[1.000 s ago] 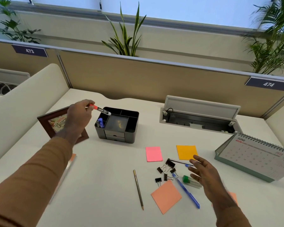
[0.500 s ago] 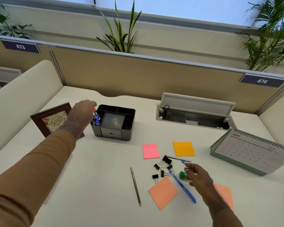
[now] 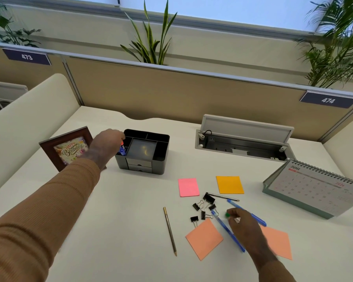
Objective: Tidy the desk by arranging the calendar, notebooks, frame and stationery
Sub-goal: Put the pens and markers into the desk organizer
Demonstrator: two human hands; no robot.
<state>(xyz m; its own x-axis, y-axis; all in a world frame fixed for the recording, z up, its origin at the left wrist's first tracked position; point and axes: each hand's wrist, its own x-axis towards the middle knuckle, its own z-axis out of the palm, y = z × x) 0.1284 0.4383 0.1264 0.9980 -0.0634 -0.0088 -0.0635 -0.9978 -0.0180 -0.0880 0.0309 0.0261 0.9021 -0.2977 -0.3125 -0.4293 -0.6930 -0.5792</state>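
Now the left hand [image 3: 107, 146] grips a red-capped marker [image 3: 122, 143] over the black organiser's [image 3: 151, 159] left compartment, near the desk's [image 3: 120, 231] far edge; the right hand [image 3: 244, 222] pinches a green-capped marker [image 3: 227, 215] mid-desk beside the binder clips [image 3: 204, 208].

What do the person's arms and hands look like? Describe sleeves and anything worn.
The left arm wears a long, finely ribbed tan-brown sleeve that ends at the wrist. The left hand and right hand are bare, with no gloves, rings or watch showing. A dark cuff edge shows at the right wrist.
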